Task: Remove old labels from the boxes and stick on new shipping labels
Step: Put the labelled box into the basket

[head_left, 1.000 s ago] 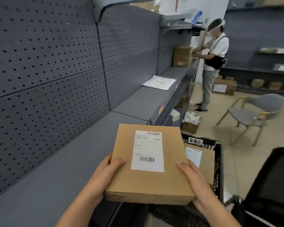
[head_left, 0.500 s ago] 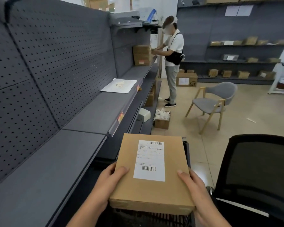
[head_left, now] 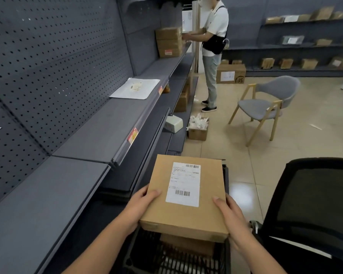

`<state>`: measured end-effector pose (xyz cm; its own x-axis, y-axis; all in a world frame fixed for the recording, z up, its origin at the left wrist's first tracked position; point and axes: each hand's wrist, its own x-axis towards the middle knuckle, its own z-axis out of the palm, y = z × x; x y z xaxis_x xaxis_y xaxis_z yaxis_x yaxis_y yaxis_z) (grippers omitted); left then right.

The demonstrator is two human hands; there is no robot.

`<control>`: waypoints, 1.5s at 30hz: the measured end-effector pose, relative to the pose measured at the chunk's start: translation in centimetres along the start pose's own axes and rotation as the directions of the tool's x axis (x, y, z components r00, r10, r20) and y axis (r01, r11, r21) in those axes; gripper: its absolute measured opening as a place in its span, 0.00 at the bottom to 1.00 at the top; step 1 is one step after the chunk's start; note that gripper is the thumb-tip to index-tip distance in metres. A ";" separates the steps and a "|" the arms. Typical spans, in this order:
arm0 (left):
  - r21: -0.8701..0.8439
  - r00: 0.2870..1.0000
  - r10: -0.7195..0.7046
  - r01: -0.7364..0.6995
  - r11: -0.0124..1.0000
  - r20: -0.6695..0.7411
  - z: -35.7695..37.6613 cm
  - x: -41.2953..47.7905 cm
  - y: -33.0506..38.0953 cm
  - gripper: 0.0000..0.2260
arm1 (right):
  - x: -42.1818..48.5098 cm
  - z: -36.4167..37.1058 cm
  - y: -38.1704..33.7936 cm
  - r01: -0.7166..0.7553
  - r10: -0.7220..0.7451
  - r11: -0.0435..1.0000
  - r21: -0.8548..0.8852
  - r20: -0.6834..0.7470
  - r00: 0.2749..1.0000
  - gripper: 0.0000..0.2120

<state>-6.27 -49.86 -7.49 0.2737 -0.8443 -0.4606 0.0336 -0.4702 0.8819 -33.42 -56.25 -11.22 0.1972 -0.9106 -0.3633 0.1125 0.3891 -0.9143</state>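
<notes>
Both hands clasp one flat brown cardboard box (head_left: 186, 196): the left hand (head_left: 139, 208) wraps its near left corner, thumb on top, and the right hand (head_left: 231, 214) grips the near right edge the same way. Over the last second the box has come off the grey metal shelf (head_left: 38, 204) on the left and now hangs above the black wire basket (head_left: 166, 258), where another brown box (head_left: 186, 247) lies beneath it. A white printed shipping label (head_left: 183, 184) with barcodes sits flat and whole on its top face, no corner lifted. My reading is that this box is being carried between shelf and basket rather than worked on; whether its label is old or new cannot be told. Far off, a white sheet (head_left: 135, 89) rests on the shelf.
</notes>
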 end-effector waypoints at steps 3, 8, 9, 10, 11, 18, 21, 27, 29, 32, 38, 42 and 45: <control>0.012 1.000 -0.018 0.018 1.000 -0.002 0.3 2.7 -0.2 0.15 | 2.5 -0.2 0.8 -0.014 0.014 1.000 -0.027 -0.001 1.000 0.18; 0.015 0.998 -0.062 0.062 0.998 0.002 0.8 6.6 -1.2 0.14 | 5.4 -0.3 1.9 -0.016 0.015 0.997 -0.078 -0.005 1.000 0.20; 0.017 0.998 -0.067 0.067 0.998 0.003 0.9 7.2 -1.4 0.14 | 5.8 -0.3 2.1 -0.014 0.013 0.996 -0.089 -0.008 1.000 0.20; 0.020 0.997 -0.072 0.072 0.997 -0.001 1.0 7.9 -1.6 0.14 | 6.2 -0.2 2.2 -0.014 0.012 0.995 -0.101 -0.016 1.000 0.20; 0.024 0.997 -0.076 0.077 0.997 -0.003 1.2 8.4 -1.7 0.13 | 6.5 -0.2 2.4 -0.013 0.011 0.993 -0.114 -0.024 1.000 0.19; 0.041 0.996 -0.088 0.088 0.995 -0.002 1.6 11.7 -3.1 0.13 | 8.7 -0.2 3.7 -0.024 0.011 0.980 -0.197 -0.064 0.998 0.19; 0.041 0.996 -0.090 0.090 0.995 0.000 1.7 12.6 -3.7 0.14 | 9.3 -0.2 4.4 -0.035 0.015 0.972 -0.232 -0.089 0.996 0.24; 0.048 0.995 -0.100 0.099 0.994 0.025 1.9 13.9 -4.9 0.15 | 10.0 -0.4 5.3 -0.023 -0.005 0.961 -0.276 -0.099 0.995 0.23; 0.051 0.995 -0.099 0.097 0.994 0.024 1.9 14.2 -5.3 0.16 | 10.0 -0.4 5.4 -0.016 -0.007 0.964 -0.265 -0.086 0.996 0.22; 0.055 0.996 -0.081 0.080 0.995 0.023 1.7 14.6 -5.9 0.16 | 10.0 0.0 5.5 0.014 -0.054 0.953 -0.303 -0.124 0.991 0.23; 0.077 0.998 -0.051 0.047 0.996 0.048 1.7 14.2 -5.5 0.13 | 9.4 0.3 5.3 0.030 -0.128 0.891 -0.453 -0.186 0.974 0.27; 0.269 0.998 0.048 -0.060 0.961 0.050 1.4 14.0 -4.8 0.10 | 9.2 0.2 4.5 0.015 -0.158 0.798 -0.603 -0.184 0.970 0.27; 0.528 0.980 0.198 -0.171 0.832 0.007 1.1 14.1 -4.2 0.21 | 9.1 0.3 4.0 -0.002 -0.198 0.699 -0.715 -0.196 0.960 0.29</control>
<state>-3.64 -60.08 -17.79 0.2684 -0.9224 -0.2778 -0.5268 -0.3820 0.7593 -30.84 -62.93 -18.17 -0.0239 -0.9788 -0.2032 -0.6185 0.1742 -0.7662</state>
